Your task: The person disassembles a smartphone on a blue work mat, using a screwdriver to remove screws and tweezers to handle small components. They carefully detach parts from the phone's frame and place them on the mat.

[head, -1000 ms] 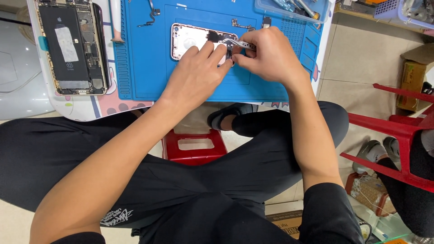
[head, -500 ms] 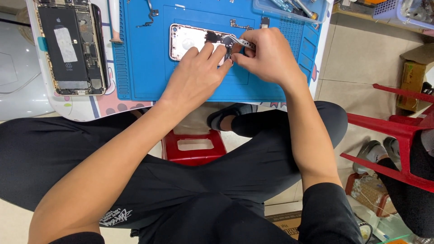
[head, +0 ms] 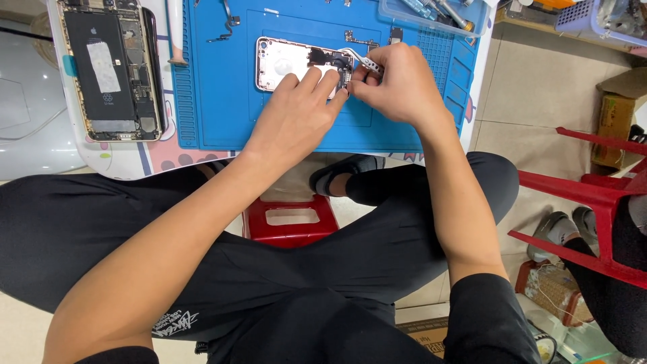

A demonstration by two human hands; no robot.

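Observation:
A silver phone housing (head: 286, 62) lies open on the blue work mat (head: 222, 108). My left hand (head: 293, 118) rests on the housing's right part, fingertips pressing it down. My right hand (head: 397, 84) grips metal tweezers (head: 364, 61) whose tips point into the housing's right end beside a dark part. A second opened phone (head: 111, 67) with a black battery lies at the left on the white table.
Small screws and metal parts (head: 357, 37) lie on the mat beyond the housing. A clear tray with tools (head: 431, 13) sits at the top right. A red stool (head: 290, 219) is under my legs, a red chair (head: 593, 202) and another person's feet at the right.
Both hands stay on the housing. The tweezers have shifted slightly, and the view has tilted a little.

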